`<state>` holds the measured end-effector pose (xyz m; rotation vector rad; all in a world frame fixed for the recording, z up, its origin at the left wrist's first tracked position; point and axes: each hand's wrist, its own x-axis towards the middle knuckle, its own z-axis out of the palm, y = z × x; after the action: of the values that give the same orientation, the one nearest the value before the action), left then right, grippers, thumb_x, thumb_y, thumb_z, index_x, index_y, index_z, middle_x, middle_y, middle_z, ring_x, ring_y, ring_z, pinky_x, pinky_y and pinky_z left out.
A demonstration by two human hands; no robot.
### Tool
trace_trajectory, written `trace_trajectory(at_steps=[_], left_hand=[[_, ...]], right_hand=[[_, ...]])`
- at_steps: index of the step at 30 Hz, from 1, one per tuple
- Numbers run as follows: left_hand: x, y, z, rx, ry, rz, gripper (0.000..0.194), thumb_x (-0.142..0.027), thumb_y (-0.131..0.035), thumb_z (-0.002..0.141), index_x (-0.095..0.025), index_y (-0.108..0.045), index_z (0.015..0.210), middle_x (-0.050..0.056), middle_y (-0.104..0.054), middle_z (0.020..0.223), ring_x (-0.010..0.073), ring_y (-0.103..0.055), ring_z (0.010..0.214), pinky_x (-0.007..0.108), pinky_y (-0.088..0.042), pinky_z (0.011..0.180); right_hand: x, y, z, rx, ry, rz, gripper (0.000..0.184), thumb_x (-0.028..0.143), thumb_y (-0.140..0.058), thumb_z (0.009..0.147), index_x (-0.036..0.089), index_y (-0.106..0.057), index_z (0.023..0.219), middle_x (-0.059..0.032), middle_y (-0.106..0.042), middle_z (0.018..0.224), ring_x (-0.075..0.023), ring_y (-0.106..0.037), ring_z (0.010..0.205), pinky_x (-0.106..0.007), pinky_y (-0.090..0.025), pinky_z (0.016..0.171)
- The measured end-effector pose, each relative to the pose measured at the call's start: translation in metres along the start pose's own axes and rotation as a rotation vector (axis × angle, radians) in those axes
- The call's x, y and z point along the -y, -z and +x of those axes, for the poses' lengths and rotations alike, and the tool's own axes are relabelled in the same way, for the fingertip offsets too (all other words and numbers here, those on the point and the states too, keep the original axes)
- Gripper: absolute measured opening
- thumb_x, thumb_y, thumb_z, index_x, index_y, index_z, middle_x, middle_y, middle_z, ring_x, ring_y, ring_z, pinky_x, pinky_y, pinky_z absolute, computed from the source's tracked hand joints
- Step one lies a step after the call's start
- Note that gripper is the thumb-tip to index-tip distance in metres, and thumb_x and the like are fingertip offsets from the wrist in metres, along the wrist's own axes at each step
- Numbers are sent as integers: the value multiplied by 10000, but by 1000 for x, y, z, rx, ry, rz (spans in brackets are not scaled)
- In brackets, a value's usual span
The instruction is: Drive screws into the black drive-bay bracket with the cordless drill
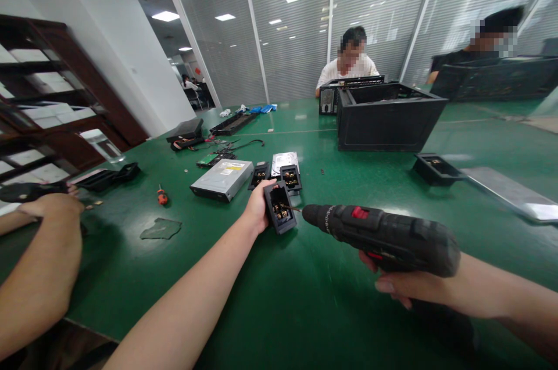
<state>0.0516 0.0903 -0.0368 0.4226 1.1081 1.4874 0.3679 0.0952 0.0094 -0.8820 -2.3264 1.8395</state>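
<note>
My left hand [258, 207] grips a small black plastic box [275, 223] by its left side, tilted so its open face with brass-coloured metal parts shows. In my right hand [399, 286] is a black cordless drill [387, 236] with red switches, pointing left. Its thin bit reaches the box's opening; whether the tip touches a screw I cannot tell. Two similar black boxes [290, 178] [260, 175] stand just behind, beside a silver hard drive [284, 162]. Left of them lies a grey optical drive [223, 179].
A red-and-black screwdriver [162, 196] and a clear shard [161, 229] lie left. Black computer cases [386, 123] stand at the back right, with two people behind. Another black box [437, 169] and a metal panel [510, 190] lie right. A co-worker's arm [47, 265] extends at left.
</note>
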Motion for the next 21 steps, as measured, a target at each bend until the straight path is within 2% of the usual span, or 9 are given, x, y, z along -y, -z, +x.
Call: trace_trajectory(at_steps=[7, 21], left_hand=[[-1, -4, -1, -16, 6, -15, 257, -411, -607, 686, -158, -641, 720, 56, -655, 644, 216, -608, 559, 374, -499, 575], [-3, -6, -5, -27, 12, -14, 250, -398, -602, 688, -156, -639, 739, 64, -664, 664, 222, -613, 569, 382, -504, 576]], right_hand=[[-1, -1, 0, 3, 23, 11, 231, 382, -684, 764, 235, -578, 906, 44, -577, 668, -149, -593, 579, -249, -504, 539], [-2, -1, 0, 14, 17, 9, 256, 393, -672, 773, 227, -568, 939, 39, -571, 684, -159, -593, 594, -270, -510, 567]])
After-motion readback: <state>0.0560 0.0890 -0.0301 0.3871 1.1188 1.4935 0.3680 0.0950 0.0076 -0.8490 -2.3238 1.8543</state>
